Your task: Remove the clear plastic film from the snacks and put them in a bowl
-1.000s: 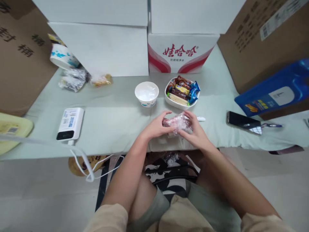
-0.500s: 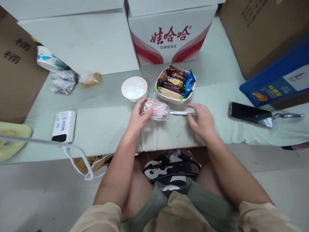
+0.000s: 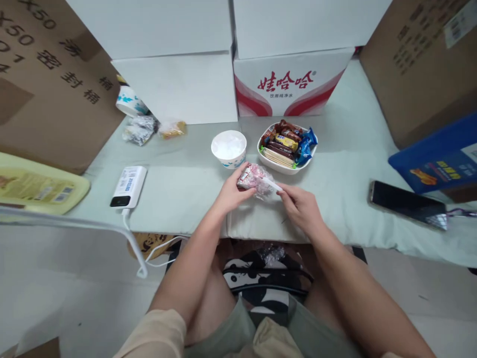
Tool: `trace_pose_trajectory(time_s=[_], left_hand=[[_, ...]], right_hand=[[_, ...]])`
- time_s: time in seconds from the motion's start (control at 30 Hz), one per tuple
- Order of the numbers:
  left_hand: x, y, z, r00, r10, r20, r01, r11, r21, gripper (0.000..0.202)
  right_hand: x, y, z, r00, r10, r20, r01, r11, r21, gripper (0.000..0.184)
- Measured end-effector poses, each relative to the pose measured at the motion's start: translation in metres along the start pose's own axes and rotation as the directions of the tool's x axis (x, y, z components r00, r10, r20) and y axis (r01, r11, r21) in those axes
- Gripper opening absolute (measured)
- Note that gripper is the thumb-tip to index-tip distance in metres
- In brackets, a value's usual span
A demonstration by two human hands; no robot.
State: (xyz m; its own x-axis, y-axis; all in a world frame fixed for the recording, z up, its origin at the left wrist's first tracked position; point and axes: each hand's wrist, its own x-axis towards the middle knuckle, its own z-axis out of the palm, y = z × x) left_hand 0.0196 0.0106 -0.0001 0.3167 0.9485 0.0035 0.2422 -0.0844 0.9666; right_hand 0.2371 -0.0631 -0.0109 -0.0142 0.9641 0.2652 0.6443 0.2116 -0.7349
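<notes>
My left hand (image 3: 231,193) is closed around a clear plastic packet (image 3: 257,175) with pink and white contents, held just above the table cloth. From the other side, my right hand (image 3: 301,205) grips a slim white utility knife (image 3: 272,184), its tip against the packet's crinkled wrapping. Whether the blade has gone through the plastic, I cannot tell. Behind the packet stands a paper bowl (image 3: 228,158) with blue print and whitish, translucent contents. To its right, a white dish (image 3: 280,168) holds several wrapped snacks in brown, yellow and blue.
White cartons (image 3: 179,87) line the back of the table. A power bank (image 3: 129,185) with a cable lies left, near a yellow bottle (image 3: 44,185). On the right are a phone (image 3: 406,203) and a blue box (image 3: 436,159). Small plastic-wrapped items (image 3: 139,130) sit back left.
My right hand has picked up the utility knife from the table and brought its tip to the packet. My left hand has tilted the packet up. The view has shifted.
</notes>
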Motion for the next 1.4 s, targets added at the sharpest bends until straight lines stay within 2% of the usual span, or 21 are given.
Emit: trace_pose_trajectory(time_s=[0.07,0.17,0.27,0.33,0.4,0.5,0.6,0.7,0.73,0.8,0.87,0.93,1.03,1.1,1.2,1.27,1.4], left_hand=[[0.001,0.002,0.0,0.999,-0.027,-0.021,0.025,0.996,-0.09,0.083],[0.003,0.003,-0.005,0.994,-0.063,-0.092,0.043,0.978,-0.206,0.082],[0.002,0.002,-0.008,0.993,-0.072,-0.097,0.048,0.97,-0.237,0.081],[0.0,0.002,-0.006,0.996,-0.079,-0.031,0.072,0.981,-0.182,0.081],[-0.004,0.002,-0.003,0.995,-0.084,0.048,0.086,0.995,-0.042,0.08],[-0.009,0.004,0.0,0.999,-0.001,0.045,-0.008,0.981,0.196,0.079],[-0.014,0.009,0.0,0.99,0.142,0.018,-0.141,0.942,0.306,0.07],[-0.016,0.012,0.002,0.981,0.163,0.103,-0.188,0.928,0.32,0.05],[-0.016,0.012,0.003,0.981,0.153,0.115,-0.181,0.937,0.3,0.04],[-0.016,0.012,0.008,0.992,0.108,0.071,-0.119,0.977,0.175,0.023],[-0.015,0.013,0.013,1.0,-0.008,-0.025,0.006,0.997,-0.077,0.022],[-0.014,0.017,0.016,0.978,-0.192,-0.079,0.145,0.906,-0.398,0.023],[-0.011,0.024,0.017,0.909,-0.416,-0.023,0.278,0.646,-0.711,0.018],[-0.009,0.028,0.017,0.867,-0.499,0.016,0.325,0.54,-0.777,0.013],[-0.006,0.03,0.016,0.824,-0.567,0.007,0.344,0.49,-0.801,0.016],[-0.004,0.031,0.016,0.815,-0.58,-0.008,0.338,0.486,-0.806,0.019],[0.001,0.028,0.016,0.819,-0.572,-0.05,0.303,0.504,-0.809,0.017]], right_hand=[[0.005,0.001,0.002,0.999,-0.006,0.04,0.008,0.999,-0.034,0.037],[0.003,0.012,-0.009,0.996,0.029,0.079,-0.023,0.997,-0.079,0.035],[-0.004,0.027,-0.025,0.997,0.065,0.033,-0.059,0.985,-0.164,0.036],[-0.008,0.034,-0.033,0.995,0.091,-0.027,-0.095,0.956,-0.279,0.037],[-0.01,0.038,-0.036,0.993,0.092,-0.079,-0.117,0.905,-0.41,0.036],[-0.01,0.037,-0.034,0.986,0.04,-0.16,-0.119,0.846,-0.519,0.033],[-0.008,0.029,-0.029,0.978,0.001,-0.209,-0.099,0.883,-0.458,0.032],[-0.007,0.019,-0.018,0.994,-0.038,-0.102,0.007,0.957,-0.29,0.031],[-0.007,0.017,-0.014,0.997,-0.053,-0.051,0.04,0.973,-0.226,0.032],[-0.008,0.013,-0.006,0.998,-0.062,0.022,0.065,0.991,-0.115,0.037],[-0.009,0.012,-0.001,0.998,-0.038,0.057,0.04,0.999,-0.033,0.044],[-0.01,0.011,0.002,0.997,-0.001,0.073,-0.002,0.999,0.044,0.052],[-0.011,0.01,0.0,0.997,0.005,0.079,-0.015,0.992,0.125,0.059],[-0.01,0.009,-0.003,0.999,-0.014,0.038,0.009,0.992,0.127,0.046],[-0.009,0.008,-0.006,1.0,-0.023,0.004,0.023,0.994,0.11,0.022],[-0.008,0.009,-0.007,0.999,-0.029,0.031,0.025,0.994,0.109,0.023],[-0.01,0.013,-0.014,0.997,-0.075,0.014,0.074,0.995,0.067,0.042]])
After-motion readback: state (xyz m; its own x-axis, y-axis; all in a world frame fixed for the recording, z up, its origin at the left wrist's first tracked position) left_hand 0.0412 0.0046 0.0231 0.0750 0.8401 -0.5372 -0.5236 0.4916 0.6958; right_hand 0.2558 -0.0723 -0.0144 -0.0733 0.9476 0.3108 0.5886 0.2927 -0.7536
